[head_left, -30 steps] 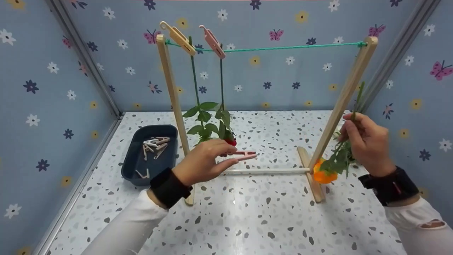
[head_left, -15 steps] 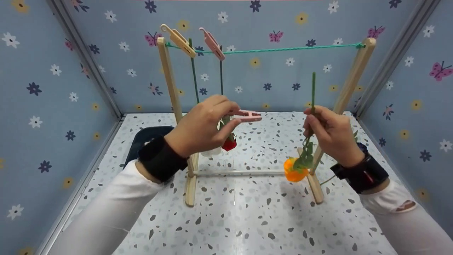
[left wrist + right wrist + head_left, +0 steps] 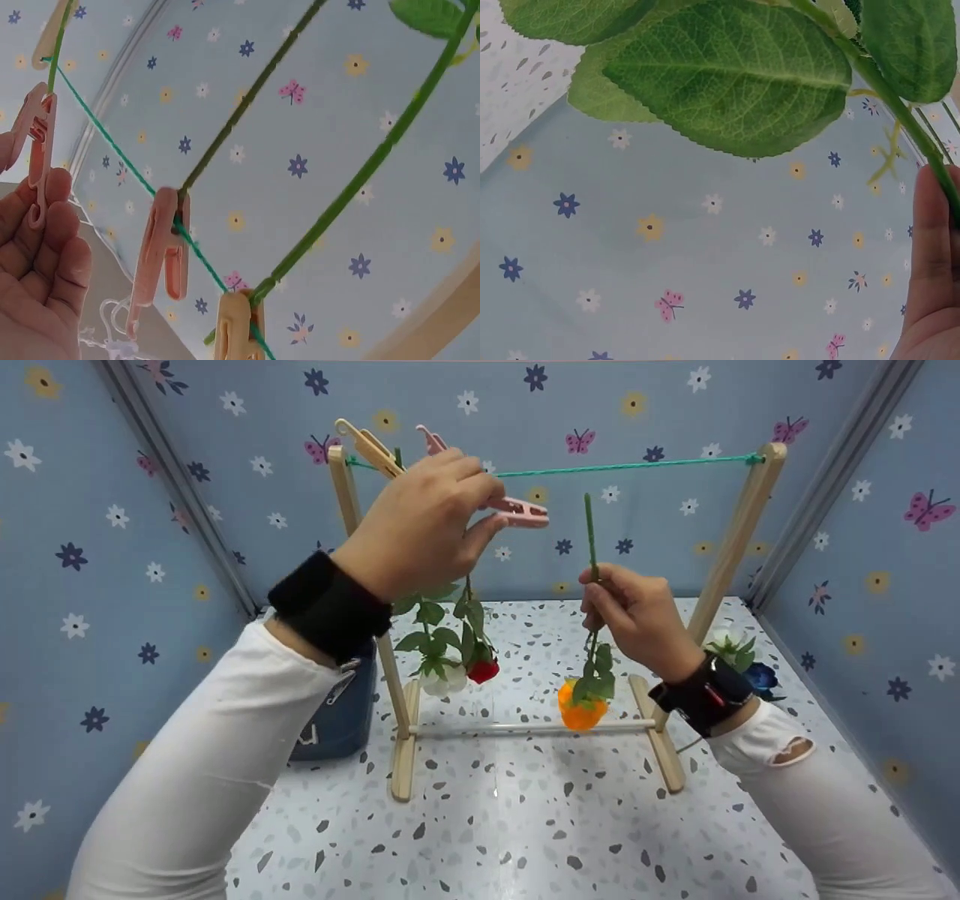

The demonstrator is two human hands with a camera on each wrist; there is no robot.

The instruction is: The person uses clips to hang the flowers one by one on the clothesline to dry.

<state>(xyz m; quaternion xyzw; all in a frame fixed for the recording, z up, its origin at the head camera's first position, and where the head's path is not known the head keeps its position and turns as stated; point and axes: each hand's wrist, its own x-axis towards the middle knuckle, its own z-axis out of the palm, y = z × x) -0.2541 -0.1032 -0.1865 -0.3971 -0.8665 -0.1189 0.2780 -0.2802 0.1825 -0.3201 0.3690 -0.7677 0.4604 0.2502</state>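
Observation:
My left hand pinches a pink clothespin between thumb and fingers, just below the green cord. Head-down from my right hand hangs an orange flower; the fingers pinch its green stem, whose end points up right of the clothespin. A yellow clothespin and another pink clothespin grip stems on the cord, the latter partly behind my left hand in the head view. Below them hang a white flower and a red rose. Large leaves fill the right wrist view's top.
The cord runs between two wooden posts joined low by a pale rod. A dark blue bin with clothespins stands left, partly behind my left arm. White and dark blue flowers lie at right.
My left hand has risen with the pink clothespin from low by the hanging flowers to near the cord. My right hand has carried the orange flower leftward from beyond the right post.

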